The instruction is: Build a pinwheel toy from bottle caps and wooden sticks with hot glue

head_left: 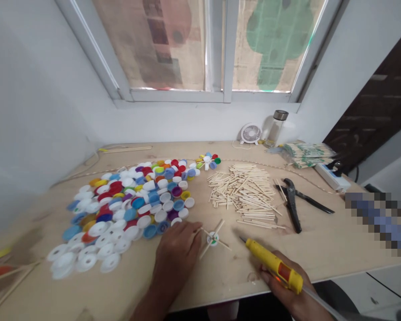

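In the head view my left hand [178, 247] has its fingers closed at the end of a short wooden stick [205, 232]. That stick meets a small white bottle cap [213, 239], from which other sticks spread out in a cross over the table. My right hand [287, 290] is wrapped round a yellow hot glue gun [270, 263]. Its dark nozzle points up and left, to the right of the cap and apart from it. A small orange-red glow shows on the gun near my fingers.
Many coloured bottle caps [138, 203] lie to the left, and a pile of short sticks [243, 189] lies behind the cross. Black-handled pliers or cutters [292, 205], a bagged stick bundle [307, 154], a power strip [332, 176], fan [251, 133], glass bottle [276, 129] and finished cap flower [207, 159] also stand here.
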Available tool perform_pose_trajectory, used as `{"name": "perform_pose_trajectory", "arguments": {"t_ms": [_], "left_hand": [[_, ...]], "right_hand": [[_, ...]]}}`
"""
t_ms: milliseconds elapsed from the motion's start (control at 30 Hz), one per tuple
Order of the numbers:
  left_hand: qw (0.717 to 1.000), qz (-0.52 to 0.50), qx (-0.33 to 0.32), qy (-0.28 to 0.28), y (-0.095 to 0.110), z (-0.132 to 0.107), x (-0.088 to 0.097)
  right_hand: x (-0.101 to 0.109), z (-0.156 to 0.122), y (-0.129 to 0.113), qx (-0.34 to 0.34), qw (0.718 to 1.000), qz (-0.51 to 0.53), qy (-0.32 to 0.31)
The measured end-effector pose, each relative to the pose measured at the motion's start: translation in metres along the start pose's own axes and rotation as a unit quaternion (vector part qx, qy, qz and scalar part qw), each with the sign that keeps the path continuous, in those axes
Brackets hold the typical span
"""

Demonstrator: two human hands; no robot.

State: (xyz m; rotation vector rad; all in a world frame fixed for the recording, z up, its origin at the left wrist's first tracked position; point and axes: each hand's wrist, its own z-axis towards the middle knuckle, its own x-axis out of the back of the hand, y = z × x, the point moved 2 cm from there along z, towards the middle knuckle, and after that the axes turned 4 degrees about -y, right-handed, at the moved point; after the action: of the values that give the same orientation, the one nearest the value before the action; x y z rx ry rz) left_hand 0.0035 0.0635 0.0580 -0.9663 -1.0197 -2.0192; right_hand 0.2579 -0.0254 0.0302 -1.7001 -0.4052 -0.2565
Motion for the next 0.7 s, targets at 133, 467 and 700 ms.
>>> {"name": "perform_pose_trajectory", "arguments": {"t_ms": [133, 467, 700], "left_hand": [[0.994, 0.039, 0.001, -0.101, -0.001, 0.039, -0.005], [0.967, 0.129, -0.055, -0.214, 0.015, 0.095, -0.043], [0.945, 0.184, -0.061, -0.263, 0.013, 0.100, -0.051]], "right_hand": [[0.001, -0.001, -0.001, 0.004, 1.000, -0.006, -0.009], [-0.001, 0.001, 0.013, 0.041, 0.999, -0.006, 0.022], [-0.004, 0.001, 0.017, 0.059, 0.998, -0.014, 0.026]]}}
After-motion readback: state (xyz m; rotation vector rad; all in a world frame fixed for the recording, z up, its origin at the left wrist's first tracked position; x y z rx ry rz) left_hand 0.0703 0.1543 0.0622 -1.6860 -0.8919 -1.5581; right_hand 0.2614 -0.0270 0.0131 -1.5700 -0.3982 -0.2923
